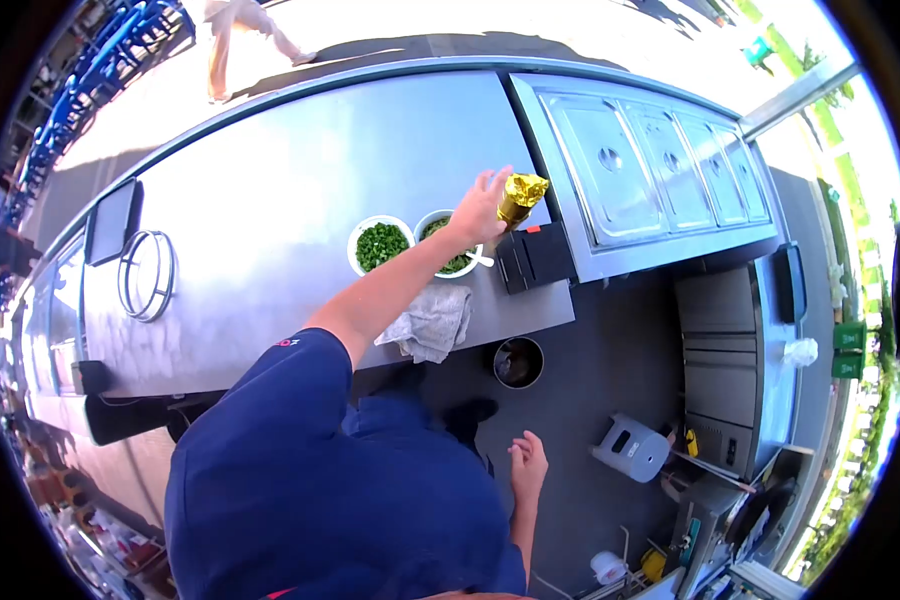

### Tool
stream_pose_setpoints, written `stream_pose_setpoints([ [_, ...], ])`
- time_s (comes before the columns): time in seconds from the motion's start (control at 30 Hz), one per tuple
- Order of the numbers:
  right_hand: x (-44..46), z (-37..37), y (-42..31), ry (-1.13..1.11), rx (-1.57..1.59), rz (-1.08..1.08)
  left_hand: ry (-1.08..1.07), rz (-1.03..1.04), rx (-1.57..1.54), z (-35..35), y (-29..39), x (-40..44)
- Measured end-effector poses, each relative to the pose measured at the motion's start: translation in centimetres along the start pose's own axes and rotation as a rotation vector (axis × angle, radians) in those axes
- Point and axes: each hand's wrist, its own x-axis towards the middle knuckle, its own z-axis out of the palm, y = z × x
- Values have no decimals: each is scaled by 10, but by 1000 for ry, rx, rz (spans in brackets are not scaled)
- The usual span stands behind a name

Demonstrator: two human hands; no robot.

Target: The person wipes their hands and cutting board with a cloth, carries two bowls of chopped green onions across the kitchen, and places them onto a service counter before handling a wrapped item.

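Note:
My left hand [484, 208] reaches over the steel counter, its fingers closed round a gold foil-topped package [521, 197] beside a black box [537, 257]. Under my forearm, a white bowl of chopped greens [448, 236] with a white spoon is partly hidden. Another white bowl [380, 243], full of bright chopped greens, stands to its left. Near the counter's front edge lies a crumpled grey cloth [433, 321]. My right hand [529, 462] hangs low by my side above the floor, fingers loosely apart and holding nothing.
Lidded steel pans [610, 160] are set in the unit at the right. Metal rings [147, 277] and a dark tray [113, 222] lie at the counter's left. A round bin [517, 362] and a grey stool [634, 450] stand on the floor. Beyond the counter a person [247, 30] walks.

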Motion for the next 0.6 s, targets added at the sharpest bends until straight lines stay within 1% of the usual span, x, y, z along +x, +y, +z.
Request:
stream_pose_setpoints([
  [0.07, 0, -25, 24, 29, 103, 50, -31, -38, 84, -1, 19, 8],
  [0.1, 2, -44, 35, 57, 145, 66, 55, 24, 84, 14, 7, 13],
  [0.13, 10, -63, 43, 37, 136, 46, 82, 13, 89, 16, 13, 13],
  [0.2, 33, -90, 55, 44, 167, 16, -13, -57, 260, 11, 27, 12],
  [0.23, 49, -106, 58, 6, 140, -12, -49, -50, 351, 12, 30, 15],
  [0.27, 69, -120, 51, -2, 146, -38, -23, -47, 361, 14, 28, 24],
  [0.33, 98, -146, 24, -48, -3, -92, -43, 7, 467, 23, 29, 40],
  [0.37, 114, -157, 10, -66, -88, -131, -106, -27, 485, 17, 40, 47],
  [0.4, 132, -165, -3, -67, -90, -137, -100, -28, 485, 14, 48, 55],
  [0.47, 165, -174, -33, -86, -142, -239, -301, -63, 578, 16, 56, 73],
  [0.5, 177, -173, -47, -81, -146, -240, -299, -59, 573, 20, 56, 80],
  [0.57, 202, -163, -79, -90, -107, -292, -468, -51, 592, 26, 48, 97],
  [0.6, 217, -153, -89, -107, -99, -308, -485, -46, 584, 27, 42, 107],
])
